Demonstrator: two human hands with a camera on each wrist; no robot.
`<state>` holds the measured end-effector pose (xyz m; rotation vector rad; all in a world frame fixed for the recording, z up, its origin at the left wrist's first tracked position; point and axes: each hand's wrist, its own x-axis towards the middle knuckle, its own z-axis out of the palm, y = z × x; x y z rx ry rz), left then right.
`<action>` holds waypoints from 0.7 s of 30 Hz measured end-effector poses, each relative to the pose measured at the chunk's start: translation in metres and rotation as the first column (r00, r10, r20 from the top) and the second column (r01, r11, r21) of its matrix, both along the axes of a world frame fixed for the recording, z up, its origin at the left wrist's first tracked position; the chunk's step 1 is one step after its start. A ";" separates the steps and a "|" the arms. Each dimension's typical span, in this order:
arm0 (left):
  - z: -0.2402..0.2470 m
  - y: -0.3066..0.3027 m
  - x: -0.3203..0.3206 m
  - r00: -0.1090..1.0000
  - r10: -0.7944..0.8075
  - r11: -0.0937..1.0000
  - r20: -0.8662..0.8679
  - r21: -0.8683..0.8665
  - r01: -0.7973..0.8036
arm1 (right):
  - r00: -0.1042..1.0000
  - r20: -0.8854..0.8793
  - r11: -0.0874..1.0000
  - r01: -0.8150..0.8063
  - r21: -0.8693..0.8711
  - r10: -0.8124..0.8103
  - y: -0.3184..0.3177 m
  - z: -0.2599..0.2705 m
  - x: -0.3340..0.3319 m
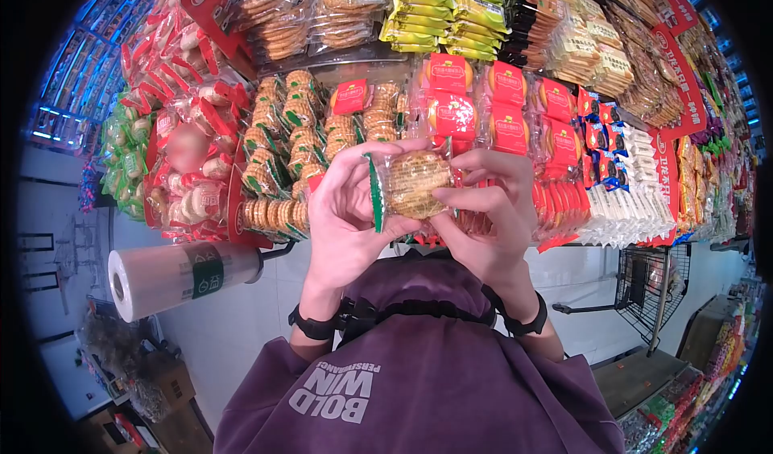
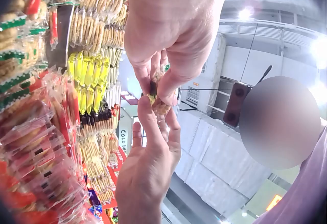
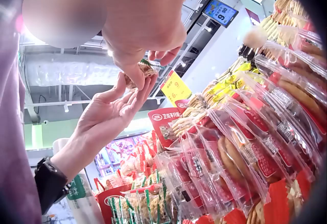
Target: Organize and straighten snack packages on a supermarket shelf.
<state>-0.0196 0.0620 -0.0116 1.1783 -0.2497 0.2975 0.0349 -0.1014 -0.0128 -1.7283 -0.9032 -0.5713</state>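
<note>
A clear packet of round golden crackers with a green edge [image 1: 415, 182] is held up between both hands in front of the shelves. My left hand [image 1: 366, 190] grips its left side, fingers over the top and thumb beneath. On the right side my right hand [image 1: 469, 184] pinches it with curled fingers. In the left wrist view the left hand [image 2: 163, 76] pinches the packet [image 2: 159, 101] from above while the right hand [image 2: 153, 147] meets it from below. The right wrist view shows the right hand [image 3: 138, 65] at the packet [image 3: 146, 69], with the left hand [image 3: 110, 114] cupped under it.
Shelves packed with bagged biscuits fill the background: red-labelled packets [image 1: 451, 112], yellow-green packets [image 1: 435, 3], and cracker stacks [image 1: 282, 132]. A roll of plastic bags [image 1: 177, 275] juts out at the left. A wire cart [image 1: 652, 281] stands right, and cardboard boxes [image 1: 173, 381] lie lower left.
</note>
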 end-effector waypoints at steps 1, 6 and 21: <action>0.000 0.000 0.000 1.000 -0.001 1.000 0.003 0.001 0.001 | 1.000 0.004 1.000 0.000 0.001 0.000 0.000 0.000 0.000; 0.000 0.001 0.001 1.000 0.000 1.000 0.021 0.020 0.000 | 1.000 0.013 1.000 0.003 -0.010 -0.003 0.000 0.001 0.000; -0.002 0.000 0.001 0.997 -0.005 0.999 0.073 0.037 0.002 | 1.000 0.006 1.000 0.010 0.004 -0.010 -0.001 -0.001 -0.003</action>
